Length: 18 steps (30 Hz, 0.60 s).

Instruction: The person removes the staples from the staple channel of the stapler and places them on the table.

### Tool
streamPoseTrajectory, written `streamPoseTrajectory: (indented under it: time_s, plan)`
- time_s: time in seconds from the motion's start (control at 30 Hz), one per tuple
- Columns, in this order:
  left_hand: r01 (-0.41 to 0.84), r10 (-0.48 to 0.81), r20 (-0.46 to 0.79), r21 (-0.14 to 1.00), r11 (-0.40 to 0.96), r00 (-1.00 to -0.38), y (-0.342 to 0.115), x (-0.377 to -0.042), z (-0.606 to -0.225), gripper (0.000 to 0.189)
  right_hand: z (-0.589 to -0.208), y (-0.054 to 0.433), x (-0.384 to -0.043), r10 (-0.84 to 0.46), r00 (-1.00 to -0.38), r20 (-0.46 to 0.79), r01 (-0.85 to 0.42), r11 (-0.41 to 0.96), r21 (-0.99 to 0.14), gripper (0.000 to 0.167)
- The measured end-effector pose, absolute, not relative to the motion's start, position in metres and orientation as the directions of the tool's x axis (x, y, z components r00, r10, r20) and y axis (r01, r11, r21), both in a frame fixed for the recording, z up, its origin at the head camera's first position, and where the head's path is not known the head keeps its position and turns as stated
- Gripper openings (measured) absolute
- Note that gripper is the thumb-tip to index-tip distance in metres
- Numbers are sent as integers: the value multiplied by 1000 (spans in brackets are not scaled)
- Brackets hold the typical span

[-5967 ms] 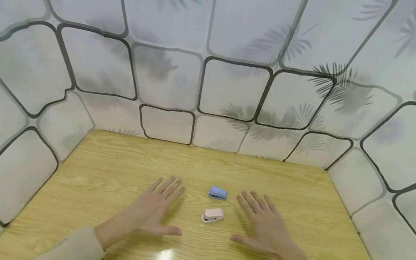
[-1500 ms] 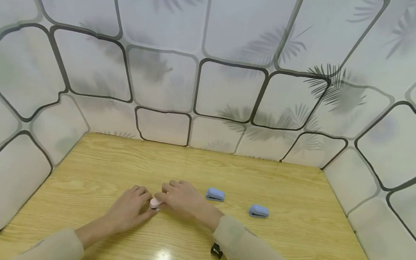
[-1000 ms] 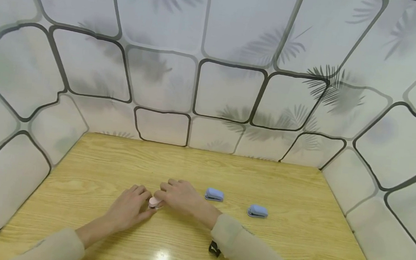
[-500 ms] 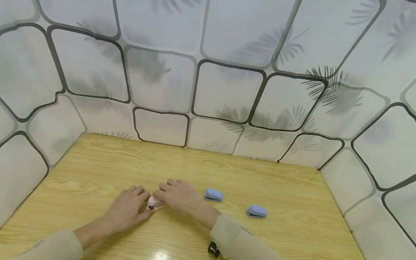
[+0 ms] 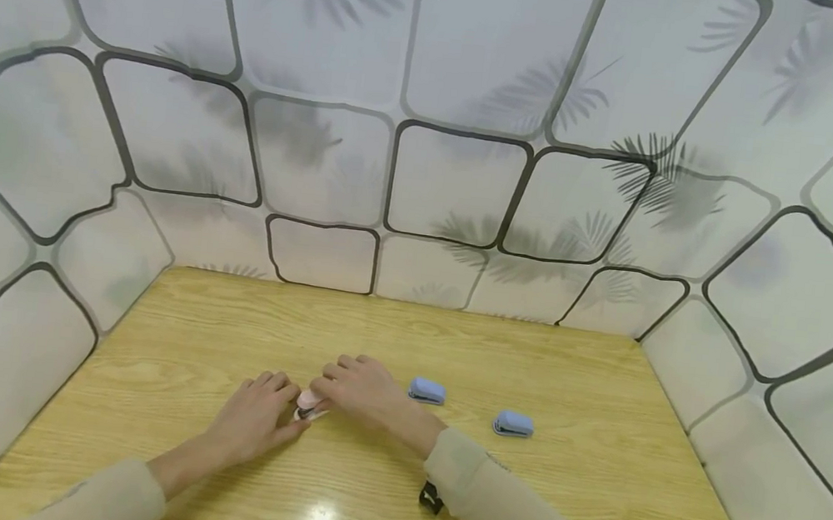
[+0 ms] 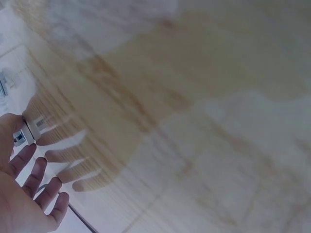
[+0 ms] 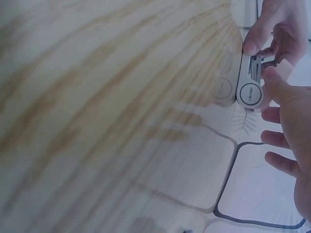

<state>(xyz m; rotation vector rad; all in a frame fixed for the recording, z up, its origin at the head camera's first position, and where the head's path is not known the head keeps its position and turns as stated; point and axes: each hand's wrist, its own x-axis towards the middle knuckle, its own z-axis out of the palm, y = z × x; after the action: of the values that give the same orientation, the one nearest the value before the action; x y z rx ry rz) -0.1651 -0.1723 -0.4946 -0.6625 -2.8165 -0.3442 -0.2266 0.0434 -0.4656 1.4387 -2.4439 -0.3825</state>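
Patterned walls (image 5: 462,181) enclose a wood-grain table (image 5: 291,315) where both hands (image 5: 251,416) (image 5: 362,393) grip a pink stapler (image 5: 308,400).

A pink-and-white stapler (image 5: 308,400), top raised, is held on the desk (image 5: 245,319), lower centre-left of the frame.

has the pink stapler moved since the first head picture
Yes, left. Against the wall's small dark-outlined panel in the head view, the pink stapler first lay to the right; now it lies straight below.
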Motion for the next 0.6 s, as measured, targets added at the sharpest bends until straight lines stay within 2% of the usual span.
streamPoseTrajectory:
  time_s: [0.23,0.4,0.6]
  plan:
    - [459,405,268,181,870,-874,-171,-163,-493,31,-460,47,-228,-883,-451,128,-807,465,364,31]
    - [456,399,280,178,872,-873,-171,-163,-491,28,-455,49,-229,-876,-463,133,-793,476,379,29]
    - [456,403,267,176,873,-875,-171,-163,-490,27,-451,51,-229,-862,-493,115,-773,495,397,36]
